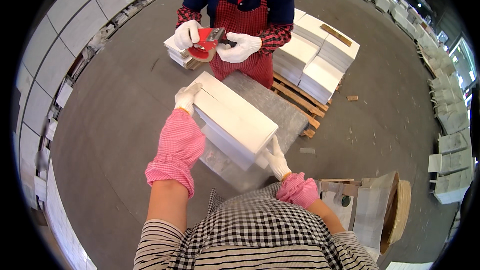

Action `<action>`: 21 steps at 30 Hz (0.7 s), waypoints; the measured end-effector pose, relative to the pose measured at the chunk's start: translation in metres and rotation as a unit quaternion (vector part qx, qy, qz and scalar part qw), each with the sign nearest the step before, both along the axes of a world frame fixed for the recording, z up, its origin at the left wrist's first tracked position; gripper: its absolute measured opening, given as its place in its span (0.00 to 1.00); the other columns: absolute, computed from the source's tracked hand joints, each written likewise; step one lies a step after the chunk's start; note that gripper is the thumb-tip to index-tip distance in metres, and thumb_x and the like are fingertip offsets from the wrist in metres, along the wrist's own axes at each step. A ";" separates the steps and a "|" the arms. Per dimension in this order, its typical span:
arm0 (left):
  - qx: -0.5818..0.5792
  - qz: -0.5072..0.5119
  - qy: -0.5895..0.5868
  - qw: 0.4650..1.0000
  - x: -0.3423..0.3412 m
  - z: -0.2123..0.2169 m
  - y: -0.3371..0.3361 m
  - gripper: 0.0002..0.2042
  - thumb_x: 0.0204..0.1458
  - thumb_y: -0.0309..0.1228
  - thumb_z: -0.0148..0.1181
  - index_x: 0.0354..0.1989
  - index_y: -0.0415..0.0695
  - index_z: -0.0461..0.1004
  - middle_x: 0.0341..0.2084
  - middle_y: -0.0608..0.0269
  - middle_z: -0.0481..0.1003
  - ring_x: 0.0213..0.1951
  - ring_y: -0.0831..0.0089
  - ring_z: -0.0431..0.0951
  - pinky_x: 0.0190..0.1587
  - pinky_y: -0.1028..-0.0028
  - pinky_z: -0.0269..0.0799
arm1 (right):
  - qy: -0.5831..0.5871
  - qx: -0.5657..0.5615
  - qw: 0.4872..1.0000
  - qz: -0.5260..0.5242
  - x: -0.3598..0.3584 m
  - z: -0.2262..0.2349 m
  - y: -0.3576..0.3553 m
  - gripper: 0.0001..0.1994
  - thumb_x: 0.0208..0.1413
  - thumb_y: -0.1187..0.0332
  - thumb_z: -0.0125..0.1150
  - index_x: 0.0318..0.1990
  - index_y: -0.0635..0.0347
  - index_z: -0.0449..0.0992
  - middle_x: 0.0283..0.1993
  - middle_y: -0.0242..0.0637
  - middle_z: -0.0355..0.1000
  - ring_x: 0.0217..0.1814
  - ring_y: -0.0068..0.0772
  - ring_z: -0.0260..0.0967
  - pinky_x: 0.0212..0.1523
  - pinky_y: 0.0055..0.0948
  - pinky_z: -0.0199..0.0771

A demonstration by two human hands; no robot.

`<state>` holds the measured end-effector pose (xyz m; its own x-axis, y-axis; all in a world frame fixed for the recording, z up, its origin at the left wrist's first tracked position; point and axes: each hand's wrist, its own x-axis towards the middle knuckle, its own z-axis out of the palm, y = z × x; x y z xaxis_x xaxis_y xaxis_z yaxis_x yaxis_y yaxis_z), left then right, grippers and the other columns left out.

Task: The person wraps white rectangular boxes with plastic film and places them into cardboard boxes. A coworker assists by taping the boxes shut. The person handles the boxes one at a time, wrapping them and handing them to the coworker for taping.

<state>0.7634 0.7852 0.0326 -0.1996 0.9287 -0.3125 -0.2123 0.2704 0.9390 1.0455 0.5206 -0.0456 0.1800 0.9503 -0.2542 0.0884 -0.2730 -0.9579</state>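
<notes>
A long white cardboard box [232, 112] lies at a slant on the grey table, its top flaps meeting in a seam. My left hand [187, 97], in a white knit glove, grips the box at its far left end, with the thumb over the top edge. At the near right end my right hand [276, 160], gloved too, holds the box by its end corner; some of its fingers are hidden. Across the table, a co-worker in white gloves holds a red tape dispenser [204, 45] above the far end of the box.
The grey table [292, 120] stands between me and the co-worker [245, 10]. Behind, stacks of white cartons [320, 45] rest on a wooden pallet [295, 101]. More white sheets [182, 55] are piled at the far left. By my right side is a bin of cardboard [397, 215].
</notes>
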 end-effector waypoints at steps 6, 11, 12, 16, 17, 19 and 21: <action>0.009 0.002 0.010 1.000 -0.004 -0.004 0.004 0.23 0.47 0.29 0.81 0.48 0.31 0.78 0.40 0.52 0.84 0.39 0.65 0.85 0.46 0.66 0.81 | 0.048 -0.033 0.998 -0.005 -0.001 0.000 -0.001 0.43 0.65 0.67 0.61 0.84 0.53 0.45 0.79 0.52 0.61 0.82 0.47 0.56 0.80 0.40 0.53; 0.014 -0.007 0.056 0.998 -0.007 -0.015 0.009 0.24 0.52 0.35 0.76 0.53 0.34 0.77 0.40 0.52 0.84 0.38 0.60 0.86 0.44 0.55 0.82 | 0.036 -0.012 0.999 0.002 0.001 -0.012 0.001 0.43 0.64 0.69 0.61 0.84 0.56 0.45 0.77 0.54 0.63 0.80 0.47 0.59 0.78 0.41 0.56; 0.011 -0.003 0.053 0.999 -0.005 -0.012 0.008 0.24 0.52 0.35 0.76 0.53 0.34 0.77 0.40 0.52 0.84 0.38 0.60 0.86 0.45 0.56 0.82 | 0.030 -0.005 1.000 0.003 0.002 -0.012 0.001 0.43 0.64 0.70 0.60 0.84 0.56 0.45 0.76 0.54 0.64 0.80 0.47 0.59 0.78 0.41 0.57; -0.014 0.012 0.056 0.998 0.010 0.014 -0.006 0.24 0.48 0.32 0.79 0.49 0.32 0.78 0.40 0.53 0.84 0.38 0.64 0.85 0.46 0.63 0.81 | 0.007 -0.003 1.000 0.006 0.007 -0.017 0.002 0.44 0.64 0.70 0.61 0.84 0.56 0.45 0.76 0.54 0.64 0.80 0.48 0.59 0.78 0.42 0.57; -0.023 0.015 0.061 0.998 0.014 0.020 -0.008 0.24 0.46 0.30 0.81 0.48 0.31 0.79 0.40 0.53 0.84 0.38 0.66 0.84 0.46 0.65 0.80 | 0.010 -0.010 1.000 -0.001 0.009 -0.019 0.002 0.44 0.64 0.70 0.61 0.84 0.56 0.45 0.77 0.54 0.63 0.80 0.48 0.59 0.78 0.41 0.56; 0.007 0.007 0.025 1.000 0.001 0.006 -0.003 0.24 0.45 0.31 0.81 0.48 0.31 0.79 0.40 0.53 0.84 0.39 0.66 0.84 0.47 0.65 0.80 | 0.022 -0.022 0.999 -0.003 0.004 -0.018 0.001 0.44 0.64 0.71 0.62 0.84 0.55 0.45 0.78 0.54 0.62 0.81 0.47 0.57 0.79 0.41 0.55; 0.028 0.002 0.015 0.999 -0.003 -0.005 0.002 0.25 0.45 0.32 0.81 0.49 0.31 0.79 0.40 0.53 0.84 0.40 0.66 0.84 0.48 0.65 0.80 | -0.008 -0.011 1.000 0.004 0.007 -0.023 0.002 0.44 0.64 0.71 0.62 0.84 0.55 0.45 0.78 0.54 0.61 0.83 0.47 0.55 0.79 0.40 0.55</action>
<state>0.7607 0.7872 0.0271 -0.2120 0.9436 -0.2543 -0.1840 0.2171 0.9587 1.0525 0.5228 -0.0686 0.1762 0.9459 -0.2724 0.1064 -0.2934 -0.9501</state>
